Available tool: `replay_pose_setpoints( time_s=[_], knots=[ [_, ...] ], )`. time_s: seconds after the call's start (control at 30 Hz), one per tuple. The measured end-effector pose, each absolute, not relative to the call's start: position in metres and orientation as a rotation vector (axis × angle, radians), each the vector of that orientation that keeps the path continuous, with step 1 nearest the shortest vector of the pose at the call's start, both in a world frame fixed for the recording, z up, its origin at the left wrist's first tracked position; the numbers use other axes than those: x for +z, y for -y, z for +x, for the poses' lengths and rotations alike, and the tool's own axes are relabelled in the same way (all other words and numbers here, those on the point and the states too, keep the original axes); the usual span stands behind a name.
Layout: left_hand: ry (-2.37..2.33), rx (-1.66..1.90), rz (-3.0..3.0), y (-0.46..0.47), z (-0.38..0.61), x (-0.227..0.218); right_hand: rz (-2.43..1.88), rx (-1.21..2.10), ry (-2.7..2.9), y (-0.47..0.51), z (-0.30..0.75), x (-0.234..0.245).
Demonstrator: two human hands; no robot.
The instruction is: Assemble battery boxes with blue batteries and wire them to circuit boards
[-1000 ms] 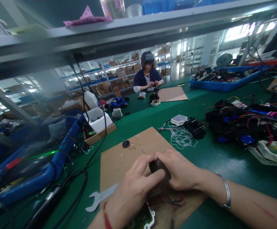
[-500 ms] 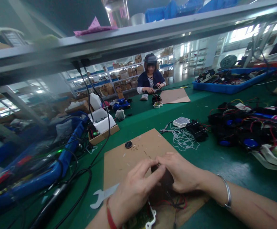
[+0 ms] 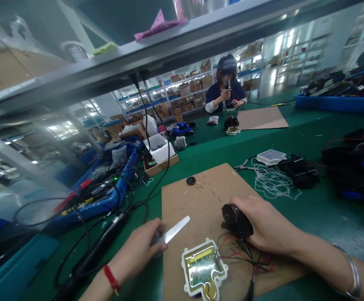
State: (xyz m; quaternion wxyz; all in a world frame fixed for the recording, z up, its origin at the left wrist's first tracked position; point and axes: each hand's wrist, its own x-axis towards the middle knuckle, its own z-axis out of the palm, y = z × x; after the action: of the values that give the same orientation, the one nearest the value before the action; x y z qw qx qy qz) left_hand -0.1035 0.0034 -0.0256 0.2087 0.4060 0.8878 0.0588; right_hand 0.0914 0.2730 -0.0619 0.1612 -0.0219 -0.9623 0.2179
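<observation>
So far, the black round housing (image 3: pixel 236 220) sat on the cardboard sheet (image 3: pixel 197 196), wired to a loose, white-edged circuit board (image 3: pixel 203 271), not yet fixed together. The right hand (image 3: pixel 269 221) clasped the housing; the left hand (image 3: pixel 136 246), well apart, gripped a flat metal spanner (image 3: pixel 175 230) above the green desk (image 3: pixel 310 217).

The wrench (image 3: pixel 174 230) is shiny metal, the cardboard sheet (image 3: pixel 200 196) matt and rough, the circuit board (image 3: pixel 203 267) glossy, the green bench (image 3: pixel 335 225) smooth.

Left hand (image 3: pixel 134 248) hides most of a flat metal blade (image 3: pixel 175 229); right hand (image 3: pixel 266 223) covers part of a black round casing (image 3: pixel 236 220); blue tray (image 3: pixel 335 104) runs off the right edge.
</observation>
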Motion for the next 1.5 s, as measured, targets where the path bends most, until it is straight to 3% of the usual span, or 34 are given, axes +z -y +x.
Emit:
replay_pose_setpoints(
  time_s=[0.1, 0.27, 0.4, 0.87, 1.0, 1.13, 1.33, 1.4, 1.5],
  knots=[
    [-2.377, 0.327, 1.094, -0.003, -0.093, -0.024, -0.062, 0.601, 2.737, -0.272, 0.091, -0.063],
    [-1.897, 0.950, 0.849, -0.019, -0.064, -0.013, -0.030, 0.575, 2.750, -0.269, 0.090, -0.064],
    [-1.629, 1.074, 0.696, -0.038, -0.040, -0.008, -0.005, 0.586, 2.748, -0.267, 0.089, -0.064],
    [-1.812, 0.699, 0.864, -0.055, -0.036, 0.014, 0.100, 0.387, 2.778, -0.267, 0.090, -0.060],
    [-2.207, 0.248, 1.714, -0.058, -0.037, 0.015, 0.098, 0.400, 2.835, -0.268, 0.094, -0.053],
    [-2.230, -0.202, 2.409, -0.062, -0.045, 0.018, 0.038, 0.580, 2.866, -0.267, 0.097, -0.048],
    [-2.240, 0.240, 1.590, -0.080, -0.038, 0.036, 0.005, 0.506, 2.772, -0.271, 0.094, -0.051],
    [-2.170, 0.218, 1.379, -0.085, -0.034, 0.039, 0.038, 0.482, 2.764, -0.272, 0.094, -0.052],
    [-2.277, 0.074, 1.562, -0.089, -0.033, 0.040, 0.040, 0.497, 2.756, -0.272, 0.095, -0.052]
  ],
)
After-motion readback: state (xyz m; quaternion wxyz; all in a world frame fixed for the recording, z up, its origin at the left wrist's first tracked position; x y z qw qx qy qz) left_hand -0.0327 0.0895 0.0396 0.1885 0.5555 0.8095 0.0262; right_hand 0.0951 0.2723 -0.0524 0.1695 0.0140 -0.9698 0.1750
